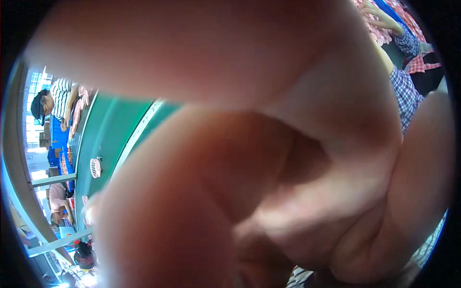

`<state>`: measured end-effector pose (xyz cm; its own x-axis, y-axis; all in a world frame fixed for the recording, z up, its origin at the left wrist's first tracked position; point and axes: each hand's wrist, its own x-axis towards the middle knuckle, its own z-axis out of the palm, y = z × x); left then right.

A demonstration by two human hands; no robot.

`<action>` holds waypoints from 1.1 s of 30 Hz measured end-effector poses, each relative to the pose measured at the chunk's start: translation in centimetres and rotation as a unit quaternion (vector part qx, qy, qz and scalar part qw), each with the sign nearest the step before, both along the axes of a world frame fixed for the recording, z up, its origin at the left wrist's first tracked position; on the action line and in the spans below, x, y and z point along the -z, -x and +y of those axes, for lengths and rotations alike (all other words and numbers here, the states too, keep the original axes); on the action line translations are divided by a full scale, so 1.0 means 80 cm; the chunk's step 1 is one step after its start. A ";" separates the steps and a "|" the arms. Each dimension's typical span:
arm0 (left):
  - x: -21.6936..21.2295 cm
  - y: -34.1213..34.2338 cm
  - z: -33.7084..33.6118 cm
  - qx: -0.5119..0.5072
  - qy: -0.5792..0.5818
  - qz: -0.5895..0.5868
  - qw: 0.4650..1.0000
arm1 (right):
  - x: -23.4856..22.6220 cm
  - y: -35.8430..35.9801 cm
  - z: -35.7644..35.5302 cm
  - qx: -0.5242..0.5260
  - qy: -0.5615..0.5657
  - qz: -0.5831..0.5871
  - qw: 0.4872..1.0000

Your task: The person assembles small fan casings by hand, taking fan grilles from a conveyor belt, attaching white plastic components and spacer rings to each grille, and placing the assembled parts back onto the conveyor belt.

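Filling the lens, a blurred hand (269,158) hides its grip, beside a green belt (108,139).

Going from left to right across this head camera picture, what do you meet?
A person in a striped shirt → a small pink slatted part on the green belt → a blurred hand right up against the lens → a checked sleeve.

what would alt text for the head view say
A blurred hand pressed close to the camera fills most of the view; which hand it is cannot be told. At left, a green belt carries a small pink part, with a person in a striped shirt beside it.
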<state>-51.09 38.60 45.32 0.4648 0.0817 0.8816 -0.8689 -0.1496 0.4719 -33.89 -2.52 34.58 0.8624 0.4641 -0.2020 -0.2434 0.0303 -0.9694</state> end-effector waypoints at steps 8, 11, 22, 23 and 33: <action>-0.052 0.173 0.171 -0.022 -0.008 -0.009 1.000 | -0.034 0.179 0.225 -0.004 -0.391 0.278 0.877; -0.075 0.237 0.238 -0.020 0.002 -0.018 1.000 | -0.072 0.271 0.335 -0.033 -0.424 0.296 0.856; -0.199 0.459 0.491 0.008 -0.019 -0.076 0.997 | -0.234 0.642 0.791 -0.150 -0.582 0.318 0.733; -0.211 0.481 0.514 0.012 -0.021 -0.084 0.996 | -0.251 0.676 0.835 -0.163 -0.595 0.316 0.720; -0.344 0.702 0.767 0.060 -0.048 -0.147 0.986 | -0.431 0.996 1.233 -0.272 -0.713 0.296 0.575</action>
